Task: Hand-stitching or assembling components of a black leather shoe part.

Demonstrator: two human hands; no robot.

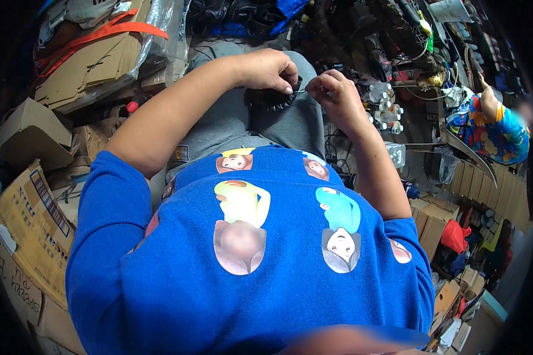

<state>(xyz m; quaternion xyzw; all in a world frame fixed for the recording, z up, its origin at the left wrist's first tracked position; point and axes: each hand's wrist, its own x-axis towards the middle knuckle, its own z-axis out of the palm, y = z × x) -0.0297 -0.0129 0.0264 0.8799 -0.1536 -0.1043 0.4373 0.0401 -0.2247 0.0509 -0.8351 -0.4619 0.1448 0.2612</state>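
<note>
Torso: a blue printed top [249, 266] fills the near field; grey trousers [237, 118] are seen beyond it, the person seated.
Left hand: the left hand [266, 70] is curled, its fingertips pressed together on the upper edge of a small dark, spiky-rimmed piece [272, 97] that rests on the lap.
Right hand: the right hand [337, 89] is held just beside the left, thumb and forefinger pinched on the end of a thin pale wire [301, 91]; the other fingers are folded in.
Work piece: it sits on the far thigh, below and between the two hands; its exact kind cannot be told.
Wire: it runs short and level from the right pinch to the left fingertips, touching the dark piece or very nearly.
Handling note: judged from the grip, the dark piece is best kept pinned against the thigh while the wire is guided in small, straight moves; a slack pinch would likely let the wire bend.
Left surround: flattened cardboard boxes [35, 219] are stacked close by.
Far ground: a cluster of small clear bottles [385, 112] and tangled cables [397, 35] lies past the hands.
Far right: another person in a bright patterned shirt [494, 133] is seen well apart.
</note>
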